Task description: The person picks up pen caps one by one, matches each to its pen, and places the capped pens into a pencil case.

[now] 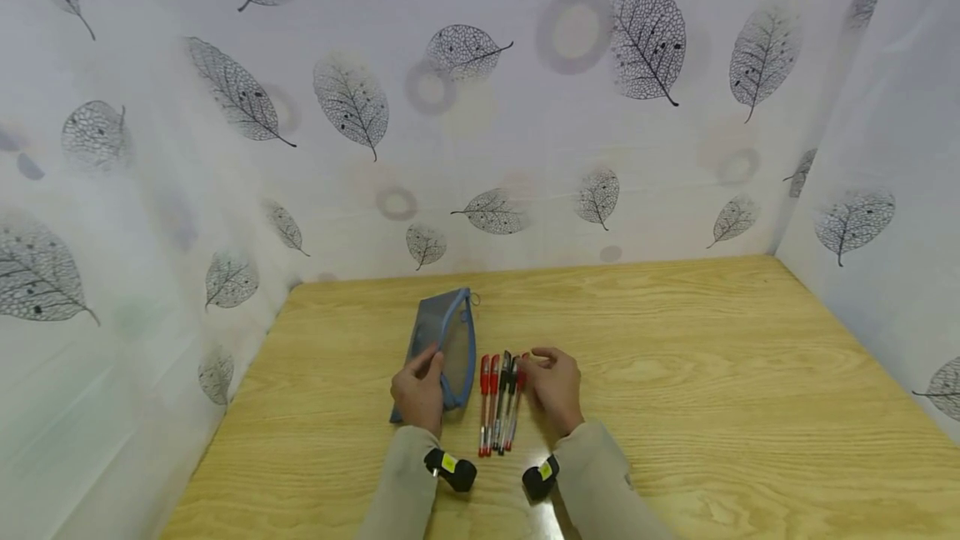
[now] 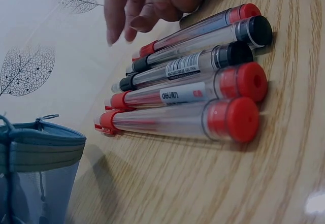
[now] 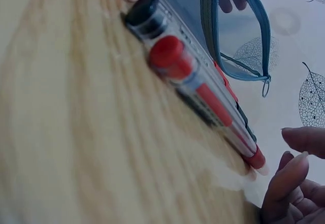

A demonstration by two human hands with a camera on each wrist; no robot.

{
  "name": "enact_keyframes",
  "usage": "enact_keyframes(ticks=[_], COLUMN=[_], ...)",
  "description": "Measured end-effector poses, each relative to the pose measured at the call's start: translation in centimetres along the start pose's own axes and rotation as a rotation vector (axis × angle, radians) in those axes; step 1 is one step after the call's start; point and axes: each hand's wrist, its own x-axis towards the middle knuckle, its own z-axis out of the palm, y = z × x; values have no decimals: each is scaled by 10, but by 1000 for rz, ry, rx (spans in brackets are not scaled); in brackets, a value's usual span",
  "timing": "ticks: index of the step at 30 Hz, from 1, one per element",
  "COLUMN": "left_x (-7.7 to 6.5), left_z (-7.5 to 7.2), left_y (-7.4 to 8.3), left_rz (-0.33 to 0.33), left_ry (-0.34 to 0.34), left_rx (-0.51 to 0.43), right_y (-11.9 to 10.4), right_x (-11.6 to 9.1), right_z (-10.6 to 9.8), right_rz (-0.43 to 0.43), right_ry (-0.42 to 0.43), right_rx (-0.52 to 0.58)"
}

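Note:
My left hand (image 1: 420, 394) pinches the edge of a blue zip pouch (image 1: 431, 322) with see-through sides. The pouch stands open, its zipped mouth (image 3: 265, 26) facing the pens. Beside it, several clear-barrelled gel pens lie in a row on the table, caps pointing away from me. The leftmost red pen (image 2: 172, 120) is nearest the pouch, and two black pens (image 2: 198, 64) lie in the middle. At the row's right end, my right hand (image 1: 557, 386) hovers by the cap of a red pen (image 3: 216, 104). Its thumb and forefinger are parted, holding nothing.
The wood-grain table (image 1: 712, 373) extends on both sides of the hands. Pale leaf-printed curtains (image 1: 517, 123) enclose it at the back, left and right. A black wrist camera (image 1: 453, 471) is strapped to each sleeve.

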Motion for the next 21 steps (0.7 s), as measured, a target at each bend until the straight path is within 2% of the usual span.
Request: enact_keyframes(ticks=[9, 16, 21], left_x=[-1, -2, -2], left_z=[-1, 0, 1], left_y=[-2, -3, -3], left_rz=[-17, -23, -16], left_ry=[-24, -27, -26], left_rx=[-19, -17, -23], right_y=[6, 6, 1], right_x=[-5, -6, -5], right_z=[0, -2, -3], right_rz=[57, 44, 76], right_ry=[-19, -57, -90], right_rx=[-9, -94, -138])
